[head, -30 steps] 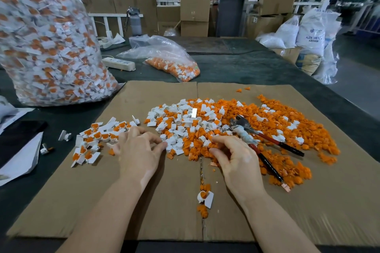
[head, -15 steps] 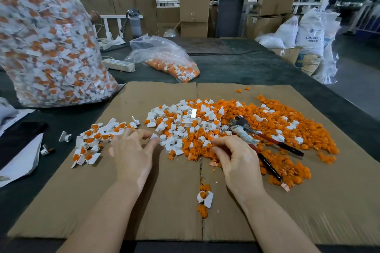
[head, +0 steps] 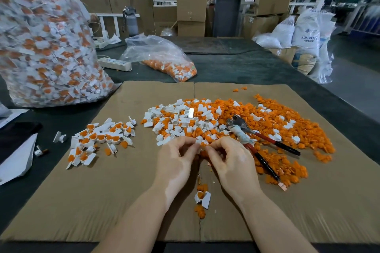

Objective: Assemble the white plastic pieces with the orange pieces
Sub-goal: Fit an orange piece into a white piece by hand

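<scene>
1. While a second ago the two hands were apart, each one picking at the heap, the left hand and the right hand have now come together at the near edge of the mixed pile.
2. Fingers of both hands are curled and pinch small parts where the fingertips meet; an orange piece shows there, but I cannot tell if a white one is held too.
3. I judge the picking is finished and the pressing together begins.
4. Finished pieces lie at the left on the cardboard.
</scene>
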